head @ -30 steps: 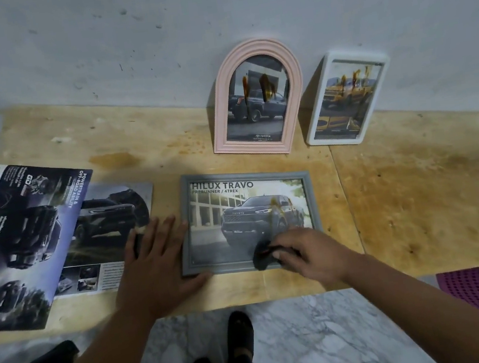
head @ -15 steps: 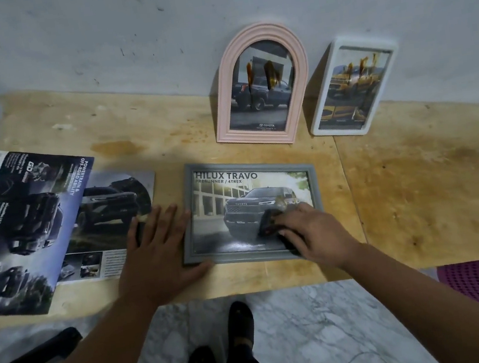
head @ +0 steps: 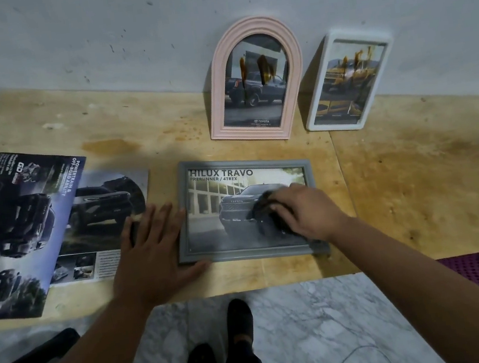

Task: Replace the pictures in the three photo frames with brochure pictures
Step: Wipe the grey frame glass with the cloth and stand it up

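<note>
From the earlier frames I saw the right hand (head: 306, 213) move its dark cloth (head: 266, 208) from the gray frame's (head: 247, 207) near edge up onto the pictured truck, fingers curled round it. My left hand (head: 152, 247) stayed spread flat at the frame's left edge. I counted three frames: gray flat near the table's (head: 414, 173) front edge, pink arched frame (head: 255, 80) and white frame (head: 348, 80) against the wall. Two brochure sheets (head: 16, 229) lay left, one cut off.

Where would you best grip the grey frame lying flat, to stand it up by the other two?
Probably by its short left and right edges. The grey frame lies flat on the table with a raised border. The left hand already rests at the left edge; the right hand, gripping a dark cloth, covers the glass.
</note>
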A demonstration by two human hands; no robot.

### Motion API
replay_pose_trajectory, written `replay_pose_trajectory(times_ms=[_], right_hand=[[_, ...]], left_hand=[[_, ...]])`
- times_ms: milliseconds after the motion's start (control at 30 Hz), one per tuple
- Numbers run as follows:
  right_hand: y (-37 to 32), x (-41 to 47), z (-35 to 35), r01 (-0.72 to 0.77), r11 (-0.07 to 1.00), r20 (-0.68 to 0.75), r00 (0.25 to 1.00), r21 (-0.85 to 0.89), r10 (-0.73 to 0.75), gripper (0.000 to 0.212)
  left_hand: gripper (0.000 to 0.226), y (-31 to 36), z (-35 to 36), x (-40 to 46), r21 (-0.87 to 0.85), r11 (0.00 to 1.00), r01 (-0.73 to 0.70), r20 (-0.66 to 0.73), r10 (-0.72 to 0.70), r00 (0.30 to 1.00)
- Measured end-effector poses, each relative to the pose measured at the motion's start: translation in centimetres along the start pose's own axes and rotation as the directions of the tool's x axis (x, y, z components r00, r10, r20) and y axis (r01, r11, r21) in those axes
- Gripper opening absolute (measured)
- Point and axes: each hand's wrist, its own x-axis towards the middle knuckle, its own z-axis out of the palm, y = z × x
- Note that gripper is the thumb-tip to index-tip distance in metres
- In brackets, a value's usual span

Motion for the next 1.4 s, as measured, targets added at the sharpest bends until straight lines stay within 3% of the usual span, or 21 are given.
replay_pose_trajectory(times_ms=[100, 167, 200, 267, 367, 467, 600, 733, 767, 833, 867, 933, 1000, 1067, 1100, 1133, 1167, 1233, 1333, 1400], right_hand=[[-1.6, -2.4, -0.5, 0.053, 0.985, 0.195, 0.977, 0.164, -0.085, 0.022], [-1.5, -2.2, -1.4, -0.056, 0.958, 0.310, 0.950, 0.281, -0.036, 0.022], [-1.1, -1.5, -1.9, -0.104, 0.944, 0.300, 0.954, 0.314, 0.005, 0.023], [0.5, 0.3, -3.0, -0.166, 0.930, 0.149, 0.981, 0.327, 0.122, 0.025], [3.3, 2.6, -3.3, -0.236, 0.959, -0.090, 0.964, 0.159, 0.252, 0.024], [3.5, 1.5, -0.9, -0.179, 0.984, -0.057, 0.982, 0.012, 0.179, 0.026], [1.6, -2.6, 0.8, -0.013, 0.998, -0.062, 0.998, 0.064, 0.017, 0.026], [1.1, -4.2, 0.2, 0.117, 0.992, 0.074, 0.990, 0.053, -0.121, 0.028], [1.0, -4.1, -0.3, 0.108, 0.991, 0.099, 0.988, 0.081, -0.116, 0.027], [0.7, -3.3, -1.4, -0.049, 0.971, 0.109, 0.994, 0.236, 0.024, 0.025], [0.7, -2.9, -2.0, -0.171, 0.911, 0.093, 0.985, 0.374, 0.146, 0.023], [0.7, -1.9, -3.2, -0.330, 0.660, 0.024, 0.904, 0.675, 0.428, 0.020], [0.7, -1.4, -4.2, -0.328, 0.231, 0.110, 0.759, 0.916, 0.642, 0.021], [0.5, -1.1, -4.7, -0.231, -0.267, 0.352, 0.664, 0.936, 0.660, 0.027], [0.5, -1.3, -4.8, -0.185, -0.447, 0.448, 0.660, 0.875, 0.603, 0.033], [0.6, -1.5, -4.9, -0.152, -0.562, 0.498, 0.680, 0.813, 0.537, 0.040], [0.5, -1.6, -4.9, -0.135, -0.620, 0.513, 0.709, 0.773, 0.484, 0.044], [0.2, -1.9, -4.8, -0.148, -0.627, 0.509, 0.735, 0.765, 0.447, 0.043], [-0.1, -1.7, -4.2, -0.289, -0.518, 0.553, 0.681, 0.805, 0.480, 0.029], [-0.3, -1.0, -3.8, -0.369, -0.384, 0.531, 0.637, 0.846, 0.558, 0.033]], left_hand=[[0.109, 0.0, 0.0, 0.0, 0.011, 1.000, 0.004, 0.007, -0.004, 1.000], [0.109, 0.0, 0.0, 0.0, 0.004, 1.000, 0.006, 0.008, -0.006, 1.000], [0.110, 0.0, 0.0, 0.0, 0.000, 1.000, 0.006, 0.008, -0.006, 1.000], [0.110, 0.0, -0.1, 0.0, -0.001, 1.000, 0.003, 0.005, -0.003, 1.000], [0.110, 0.1, -0.1, 0.0, 0.007, 1.000, 0.001, -0.003, -0.001, 1.000], [0.111, 0.1, -0.1, 0.1, 0.014, 1.000, 0.001, 0.000, -0.001, 1.000], [0.112, 0.1, 0.0, 0.1, 0.006, 1.000, 0.002, 0.006, -0.002, 1.000], [0.112, 0.0, 0.0, 0.0, -0.007, 1.000, -0.001, 0.010, 0.001, 1.000], [0.112, 0.0, -0.1, 0.0, -0.009, 1.000, 0.000, 0.009, 0.000, 1.000], [0.111, 0.1, -0.1, 0.0, -0.009, 1.000, 0.002, 0.010, -0.002, 1.000], [0.111, 0.0, -0.1, 0.1, -0.009, 1.000, 0.003, 0.011, -0.002, 1.000], [0.111, 0.1, 0.0, 0.1, -0.008, 1.000, 0.005, 0.008, -0.004, 1.000], [0.111, 0.1, 0.0, 0.1, -0.010, 1.000, 0.007, 0.000, -0.007, 1.000], [0.111, 0.1, 0.1, 0.1, -0.011, 1.000, 0.010, -0.011, -0.011, 1.000], [0.111, 0.1, 0.1, 0.1, -0.010, 1.000, 0.013, -0.013, -0.013, 1.000], [0.111, 0.0, 0.1, 0.1, -0.008, 1.000, 0.014, -0.013, -0.014, 1.000], [0.111, 0.1, 0.2, 0.1, -0.005, 1.000, 0.015, -0.011, -0.015, 1.000], [0.110, 0.0, 0.2, 0.0, -0.004, 1.000, 0.015, -0.008, -0.015, 1.000], [0.107, -0.1, 0.3, 0.0, -0.014, 1.000, 0.023, -0.015, -0.023, 1.000], [0.105, -0.1, 0.2, 0.0, -0.020, 0.999, 0.025, -0.019, -0.025, 1.000]])
